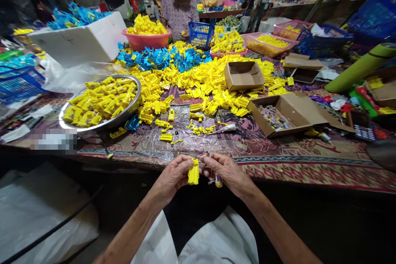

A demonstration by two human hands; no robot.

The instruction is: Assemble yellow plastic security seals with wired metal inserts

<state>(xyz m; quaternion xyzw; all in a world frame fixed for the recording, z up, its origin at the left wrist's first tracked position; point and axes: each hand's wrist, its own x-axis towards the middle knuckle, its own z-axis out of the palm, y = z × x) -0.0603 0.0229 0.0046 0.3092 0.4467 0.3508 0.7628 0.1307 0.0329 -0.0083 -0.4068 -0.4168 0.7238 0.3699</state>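
From my remote view, a steel basin (140, 90) at left holds stacked yellow plastic parts (100, 101), seemingly kept apart from the loose heap (198, 86) spread across the patterned cloth (278, 154) at center. At the bottom edge, the left hand (175, 175) curls its fingers closed around a yellow part (193, 172), held upright just off the cloth's near edge, apparently raised for a clear look. The right hand (227, 173) pinches narrowly on a small yellow-tipped piece (218, 182) just beside it. Farther right, an open cardboard box (269, 126) of small mixed bits (274, 117) sits near the right hand, likely for easy reach.
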